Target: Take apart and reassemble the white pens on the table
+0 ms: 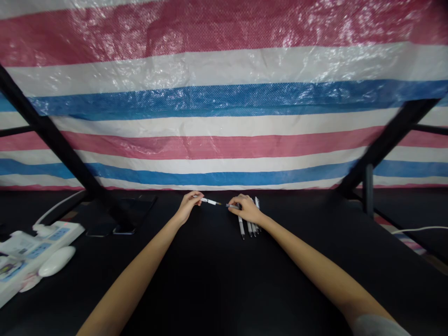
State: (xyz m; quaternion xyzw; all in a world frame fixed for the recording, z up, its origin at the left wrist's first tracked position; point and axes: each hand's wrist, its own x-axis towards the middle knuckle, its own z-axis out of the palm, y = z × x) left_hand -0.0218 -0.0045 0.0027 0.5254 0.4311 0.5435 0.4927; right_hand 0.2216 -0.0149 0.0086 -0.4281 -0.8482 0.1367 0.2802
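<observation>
A white pen (209,201) is pinched between the thumb and fingers of my left hand (188,206). Its thin, dark tip points right, toward my other hand. My right hand (248,209) has its fingertips closed on a small greyish pen part (231,206), which may be a cap or the front of a barrel. A narrow gap seems to separate that part from the pen's tip. Several grey-and-white pens (241,227) lie side by side on the black table (196,280) below and beside my right hand, which partly covers them.
On the left stand a white power strip (66,232) with plugs and a white computer mouse (57,261). Dark flat devices (100,229) lie near the left black frame bar (70,149). Another black bar (381,140) slants at right. A striped plastic sheet (224,102) hangs behind.
</observation>
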